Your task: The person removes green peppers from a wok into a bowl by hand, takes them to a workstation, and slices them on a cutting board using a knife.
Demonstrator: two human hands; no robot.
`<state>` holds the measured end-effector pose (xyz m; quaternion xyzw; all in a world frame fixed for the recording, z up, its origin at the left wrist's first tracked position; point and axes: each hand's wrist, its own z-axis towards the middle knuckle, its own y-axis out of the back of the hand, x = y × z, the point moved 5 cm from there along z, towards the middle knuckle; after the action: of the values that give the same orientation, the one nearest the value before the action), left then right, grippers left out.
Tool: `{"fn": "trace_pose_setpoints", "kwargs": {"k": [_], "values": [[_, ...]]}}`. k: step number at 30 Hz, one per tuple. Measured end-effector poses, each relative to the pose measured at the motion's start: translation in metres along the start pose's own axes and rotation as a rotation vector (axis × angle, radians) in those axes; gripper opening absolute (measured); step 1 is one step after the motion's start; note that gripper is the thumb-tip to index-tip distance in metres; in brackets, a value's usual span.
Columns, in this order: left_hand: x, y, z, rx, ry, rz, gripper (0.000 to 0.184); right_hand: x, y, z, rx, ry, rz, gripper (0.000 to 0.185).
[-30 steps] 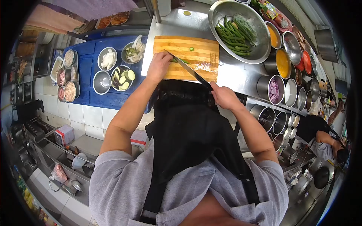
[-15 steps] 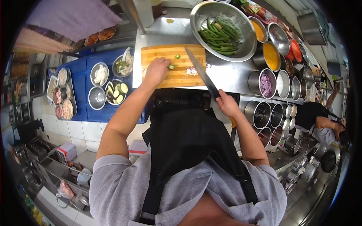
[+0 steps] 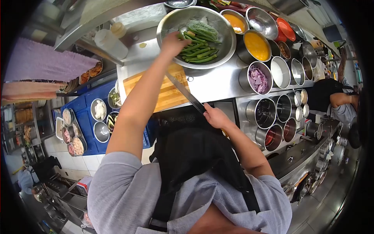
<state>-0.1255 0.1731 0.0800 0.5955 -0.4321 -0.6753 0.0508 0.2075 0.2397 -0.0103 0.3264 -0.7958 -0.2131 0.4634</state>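
My left hand (image 3: 173, 45) reaches into a large steel bowl (image 3: 230, 52) at its left side, over long green vegetable pods (image 3: 199, 53). Its thumb and fingers are spread, and a small green piece seems to lie near them. Clear plastic wrap covers some pods at the back. My right hand (image 3: 216, 116) is wrapped round the handle of a long knife (image 3: 183, 89). The blade points up and left across the right part of a wooden cutting board (image 3: 171, 95), partly hidden under my left forearm.
Steel pots with chopped purple onion (image 3: 258, 80), yellow liquid (image 3: 257, 46) and white contents (image 3: 280, 72) stand on the right. Small bowls sit on a blue surface (image 3: 83, 128) at left. Plastic bottles (image 3: 111, 43) stand behind the board. Another person (image 3: 343, 103) is at far right.
My left hand has left the board and moved up and right into the bowl. The knife stays in my right hand. The view has shifted, bringing the bottles into sight.
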Motion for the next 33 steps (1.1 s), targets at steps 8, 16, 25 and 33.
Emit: {"fn": "trace_pose_setpoints", "kwargs": {"k": [8, 16, 25, 33], "values": [[0.002, -0.104, 0.058, 0.232, 0.001, 0.537, 0.040, -0.010, -0.003, 0.003, 0.034, 0.010, 0.031, 0.029], [0.085, 0.051, -0.118, 0.110, 0.063, 0.310, 0.030, 0.000, 0.018, 0.006, -0.004, 0.008, 0.150, 0.027], [0.159, 0.026, -0.220, -0.185, -0.019, 0.357, 0.032, 0.108, 0.045, 0.013, 0.083, 0.148, -0.451, 0.019], [0.166, 0.022, -0.216, -0.126, -0.024, 0.375, 0.038, 0.116, 0.052, 0.007, 0.191, 0.148, -0.668, 0.028]]}}
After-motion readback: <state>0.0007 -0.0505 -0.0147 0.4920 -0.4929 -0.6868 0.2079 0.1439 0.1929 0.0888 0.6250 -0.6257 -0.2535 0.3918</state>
